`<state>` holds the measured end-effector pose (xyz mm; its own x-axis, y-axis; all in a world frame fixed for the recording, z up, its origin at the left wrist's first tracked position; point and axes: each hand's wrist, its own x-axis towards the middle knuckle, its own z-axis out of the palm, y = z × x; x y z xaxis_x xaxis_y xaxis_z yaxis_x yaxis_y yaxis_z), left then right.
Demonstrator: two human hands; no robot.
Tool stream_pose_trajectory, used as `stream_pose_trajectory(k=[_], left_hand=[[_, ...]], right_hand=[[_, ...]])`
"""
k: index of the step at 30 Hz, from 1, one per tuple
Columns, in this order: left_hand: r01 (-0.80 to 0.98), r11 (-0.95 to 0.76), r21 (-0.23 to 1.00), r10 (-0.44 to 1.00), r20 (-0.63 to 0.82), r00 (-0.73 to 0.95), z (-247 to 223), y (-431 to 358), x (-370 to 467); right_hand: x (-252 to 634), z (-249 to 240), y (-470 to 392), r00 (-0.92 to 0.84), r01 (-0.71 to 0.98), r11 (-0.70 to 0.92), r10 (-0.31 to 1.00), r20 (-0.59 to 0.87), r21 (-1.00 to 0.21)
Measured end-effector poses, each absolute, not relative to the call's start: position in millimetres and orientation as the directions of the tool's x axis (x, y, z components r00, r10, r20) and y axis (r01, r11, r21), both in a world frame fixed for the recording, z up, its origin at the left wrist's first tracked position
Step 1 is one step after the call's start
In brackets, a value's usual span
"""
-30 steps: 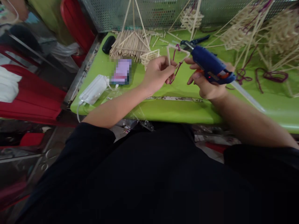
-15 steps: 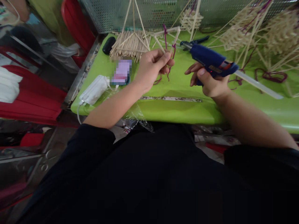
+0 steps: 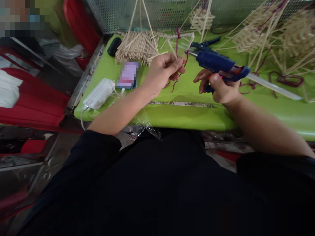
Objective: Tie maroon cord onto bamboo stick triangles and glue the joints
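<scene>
My left hand (image 3: 165, 70) pinches a small frame of wooden sticks (image 3: 173, 48) with purple string (image 3: 186, 56) tied on it; the frame stands up above my fingertips. My right hand (image 3: 221, 86) is wrapped round the handle of a blue glue gun (image 3: 216, 64), with some fingers stretched out. A long clear glue stick (image 3: 273, 86) sticks out of the gun's rear. The metal nozzle points left, close to the right side of the frame. Behind the nozzle lie dark pliers (image 3: 209, 42).
A pile of sticks (image 3: 140, 46), a dark oblong object (image 3: 114, 46), a phone (image 3: 128, 74) and a white power bank (image 3: 99, 94) are on the green table (image 3: 187, 119). Stick structures (image 3: 251, 34) stand at the back right. A patterned strip (image 3: 182, 104) lies in front.
The stick frame in my left hand has tilted and shifted slightly right. The glue gun has moved a little left and down, bringing its nozzle nearer the frame.
</scene>
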<state>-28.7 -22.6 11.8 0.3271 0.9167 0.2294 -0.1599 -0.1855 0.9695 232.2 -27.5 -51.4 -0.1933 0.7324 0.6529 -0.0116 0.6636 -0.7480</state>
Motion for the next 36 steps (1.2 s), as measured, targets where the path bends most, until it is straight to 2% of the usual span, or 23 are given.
stream_pose_trajectory(k=[9,14,22,36], left_hand=[[-0.179,-0.2,0.963,0.909,0.25,0.333,10.8,-22.9,-27.4],[-0.159,-0.199,0.967,0.911,0.242,0.335,13.0,-26.1,-28.3],[-0.164,-0.225,0.961,0.909,0.267,0.319,11.9,-25.7,-27.1],[-0.107,-0.222,0.969,0.928,0.243,0.283,12.4,-24.4,-26.5]], right_hand=[[233.8,-51.1,-27.7,-0.211,0.046,0.636,0.76,0.615,-0.77],[231.3,-49.9,-24.8,-0.212,0.0,0.703,0.695,0.687,-0.711],[227.2,-45.2,-28.9,-0.219,-0.01,0.733,0.662,0.717,-0.68],[230.2,-50.1,-28.5,-0.142,0.04,0.624,0.777,0.613,-0.781]])
